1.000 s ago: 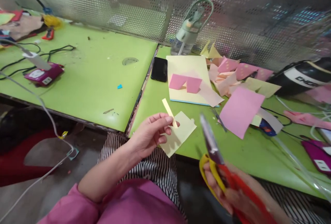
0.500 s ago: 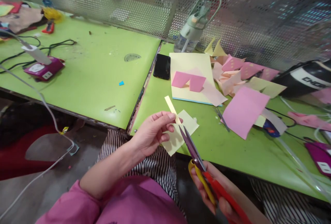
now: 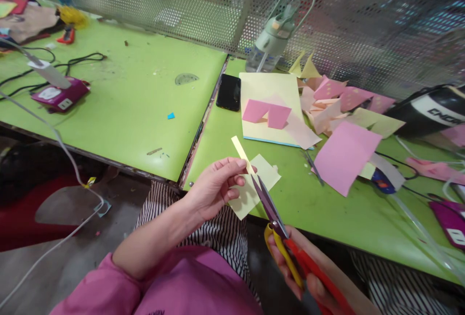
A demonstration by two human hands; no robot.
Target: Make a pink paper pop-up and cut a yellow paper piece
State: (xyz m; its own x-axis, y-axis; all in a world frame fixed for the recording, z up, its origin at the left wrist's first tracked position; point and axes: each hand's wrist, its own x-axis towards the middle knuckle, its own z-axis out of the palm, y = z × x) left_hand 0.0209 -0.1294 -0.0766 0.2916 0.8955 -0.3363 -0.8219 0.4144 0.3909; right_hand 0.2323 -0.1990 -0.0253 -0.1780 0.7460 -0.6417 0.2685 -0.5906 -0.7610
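Scissors (image 3: 275,224) with one yellow and one red handle are held in the right hand (image 3: 310,246), fingers closed around the handles; the blades are parted by a narrow gap and pointed away from the body, tips at the lower end of a pale yellow paper strip (image 3: 240,149). Whether paper lies between the tips cannot be told. The strip is pinched between thumb and fingers of the left hand (image 3: 214,184), with no gap seen beyond the paper's thickness. It is gripped near its lower end, presumably so that this end is steadied close to the blades; the upper length is left free, tilted away to the left. Behind and below the pinch, a pale yellow sheet (image 3: 267,172) lies on the green table (image 3: 290,198), its near corner past the edge. Farther off, a folded pink piece (image 3: 278,117) is stood on a larger cream sheet (image 3: 269,85), its fold probably keeping it upright. A pink sheet (image 3: 347,155) lies to the right, and a black phone (image 3: 228,93) is set beside the cream sheet. At the back, a green-lidded bottle (image 3: 271,39) is stood by the perforated panel (image 3: 181,9), likely out of the working area.
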